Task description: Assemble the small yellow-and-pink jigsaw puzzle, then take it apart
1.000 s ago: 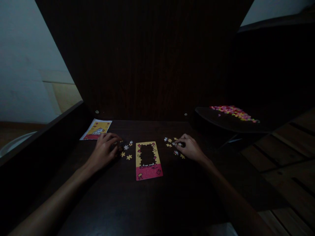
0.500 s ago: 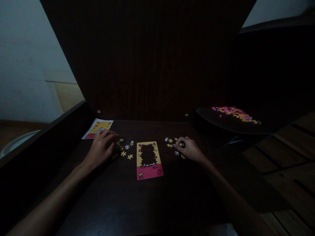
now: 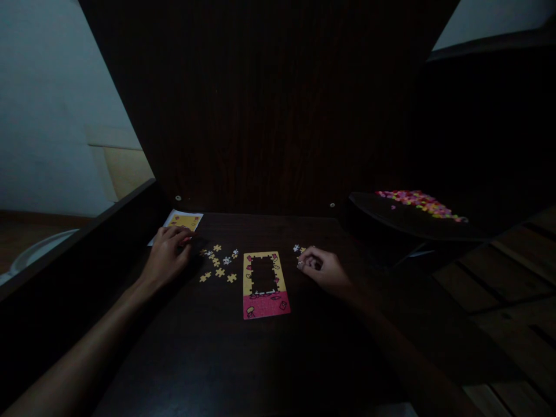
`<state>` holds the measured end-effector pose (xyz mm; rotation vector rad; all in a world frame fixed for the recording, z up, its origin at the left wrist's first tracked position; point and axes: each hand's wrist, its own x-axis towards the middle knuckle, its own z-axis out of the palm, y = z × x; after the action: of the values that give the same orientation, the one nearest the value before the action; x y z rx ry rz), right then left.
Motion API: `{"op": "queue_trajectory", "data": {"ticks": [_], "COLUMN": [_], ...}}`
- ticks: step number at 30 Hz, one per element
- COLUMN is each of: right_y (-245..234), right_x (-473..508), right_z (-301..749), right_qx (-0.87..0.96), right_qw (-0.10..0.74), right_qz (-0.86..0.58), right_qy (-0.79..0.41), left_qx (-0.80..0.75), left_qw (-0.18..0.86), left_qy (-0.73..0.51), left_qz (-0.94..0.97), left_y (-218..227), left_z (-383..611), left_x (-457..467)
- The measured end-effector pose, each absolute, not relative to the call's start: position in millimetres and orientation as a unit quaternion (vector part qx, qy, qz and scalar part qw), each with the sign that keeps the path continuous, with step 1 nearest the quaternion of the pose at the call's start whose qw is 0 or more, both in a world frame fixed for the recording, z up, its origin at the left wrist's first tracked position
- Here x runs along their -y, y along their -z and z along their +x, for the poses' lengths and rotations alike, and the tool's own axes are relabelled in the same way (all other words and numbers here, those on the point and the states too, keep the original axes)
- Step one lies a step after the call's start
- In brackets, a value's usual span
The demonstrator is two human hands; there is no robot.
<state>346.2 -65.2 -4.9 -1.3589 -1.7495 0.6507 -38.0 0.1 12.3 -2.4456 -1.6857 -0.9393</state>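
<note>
Taking the puzzle frame as our marker, both hands have shifted in the last second. Our left hand was lying over the loose pieces just left of the frame. It has drawn away from them, farther left and toward the back, and its fingertips now rest on the near edge of the picture card that lies at the far left of the frame. The hand lies palm down with the fingers loosely bent, and we see nothing held in it. With the hand gone, the scatter of yellow and white pieces lies fully uncovered between hand and frame, flat on the dark table.

Our right hand was working in the small cluster well to the right of the frame. It has slid in toward the frame and now sits just beside its upper right corner, apart from it. Its fingers are drawn into a narrow pinch, and a pale speck shows at the tips. That may be a piece, but the light is too dim for us to be sure. Two stray pieces show just behind the hand; the rest of that cluster is hidden under it.

The frame itself has not moved: its border is filled and its middle is open. We judge that the left side is laid out to be looked over against the card, while the right hand has closed in on the open middle. A tray of bright pieces lies far right of the frame, untouched
</note>
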Motion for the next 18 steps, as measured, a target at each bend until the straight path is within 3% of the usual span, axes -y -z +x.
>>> {"op": "queue_trajectory", "data": {"ticks": [7, 18], "right_y": [6.7, 8.9], "right_x": [71.1, 75.8], "right_z": [320.2, 279.2], "right_qx": [0.654, 0.704], "right_qw": [0.455, 0.362], "right_qz": [-0.489, -0.472], "right_qy": [-0.355, -0.388], "left_qx": [0.457, 0.273], "left_qw": [-0.039, -0.135], "left_qy": [0.273, 0.244], "left_qz": [-0.846, -0.920], "left_y": [-9.6, -9.7], "left_z": [-16.1, 37.8], "left_x": [13.5, 63.2]}}
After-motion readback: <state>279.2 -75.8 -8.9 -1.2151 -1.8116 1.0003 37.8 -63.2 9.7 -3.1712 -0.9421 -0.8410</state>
